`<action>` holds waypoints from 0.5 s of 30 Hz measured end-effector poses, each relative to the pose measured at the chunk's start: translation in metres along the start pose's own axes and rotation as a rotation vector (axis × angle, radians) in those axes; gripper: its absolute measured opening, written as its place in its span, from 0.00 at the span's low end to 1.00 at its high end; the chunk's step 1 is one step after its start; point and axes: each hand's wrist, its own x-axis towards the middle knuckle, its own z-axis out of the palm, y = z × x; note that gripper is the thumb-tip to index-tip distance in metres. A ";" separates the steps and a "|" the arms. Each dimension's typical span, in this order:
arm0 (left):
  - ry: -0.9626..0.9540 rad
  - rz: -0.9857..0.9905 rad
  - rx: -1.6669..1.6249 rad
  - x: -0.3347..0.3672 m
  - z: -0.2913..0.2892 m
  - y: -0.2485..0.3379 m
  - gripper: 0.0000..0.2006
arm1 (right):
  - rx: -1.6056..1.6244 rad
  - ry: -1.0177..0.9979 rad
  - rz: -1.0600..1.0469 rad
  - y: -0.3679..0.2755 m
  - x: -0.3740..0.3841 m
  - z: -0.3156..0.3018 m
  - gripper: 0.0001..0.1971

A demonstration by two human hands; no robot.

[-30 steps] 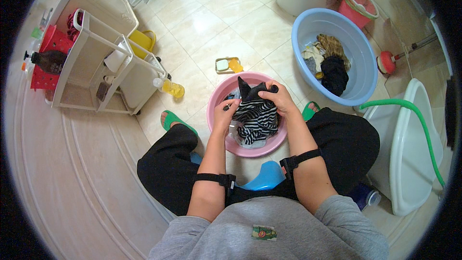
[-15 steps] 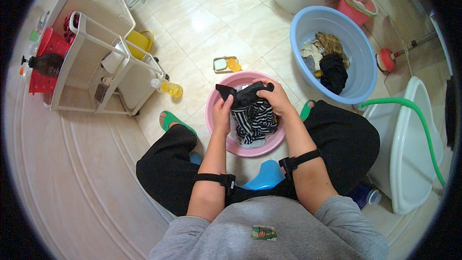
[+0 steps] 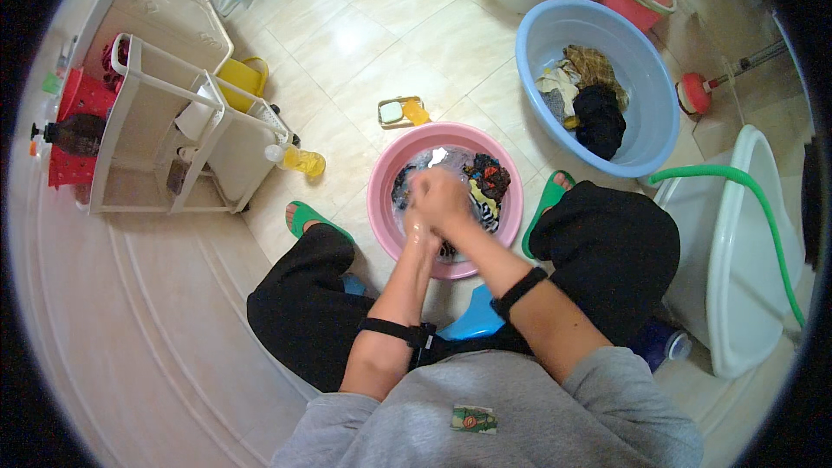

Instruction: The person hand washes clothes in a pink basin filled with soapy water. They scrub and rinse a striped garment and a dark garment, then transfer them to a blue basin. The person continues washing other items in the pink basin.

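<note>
Over the pink basin (image 3: 377, 208) my two hands are pressed together and blurred by motion. My right hand (image 3: 444, 201) is closed and lies across my left hand (image 3: 418, 218), which also looks closed. Whatever is between them is hidden. Beneath and around them in the basin sit wet clothes in cloudy water: a dark patterned cloth (image 3: 492, 178) on the right and part of a black-and-white striped garment (image 3: 485, 212) next to it. A small white patch (image 3: 438, 156) shows at the far side.
A blue tub (image 3: 650, 113) holding clothes stands at the far right. Just beyond the basin lies a soap dish (image 3: 392, 112); a bottle of yellow liquid (image 3: 302, 161) and a white rack (image 3: 173, 147) are leftward. A green hose (image 3: 737, 178) crosses a white tub (image 3: 737, 295) at right.
My hands have come together and dropped lower over the basin. The black cloth they held spread apart has gone from sight, and the dark patterned cloth now shows. The view has shifted slightly.
</note>
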 end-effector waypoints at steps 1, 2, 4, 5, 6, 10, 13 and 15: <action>0.053 -0.092 0.058 -0.002 0.002 -0.006 0.17 | -0.088 0.006 0.147 0.008 0.010 -0.003 0.17; 0.049 -0.165 0.101 -0.002 0.003 -0.011 0.17 | -0.144 0.139 0.145 0.009 0.013 0.000 0.18; -0.053 -0.066 0.104 0.008 -0.004 -0.009 0.23 | -0.149 0.021 0.114 0.006 0.009 0.007 0.17; -0.249 0.077 0.004 0.020 -0.008 -0.007 0.23 | -0.085 0.051 0.040 -0.002 -0.003 0.013 0.14; -0.333 0.133 -0.048 0.026 -0.015 -0.007 0.23 | 0.023 0.100 -0.064 -0.013 -0.017 0.020 0.13; -0.285 -0.037 -0.106 0.029 -0.025 -0.007 0.21 | -0.006 -0.026 -0.170 -0.023 -0.033 0.030 0.12; -0.138 -0.243 -0.105 0.008 -0.004 0.001 0.20 | -0.087 0.080 0.065 0.012 -0.002 0.022 0.15; 0.128 -0.260 0.285 -0.009 0.015 0.007 0.20 | 0.053 0.184 0.111 0.042 0.012 0.015 0.19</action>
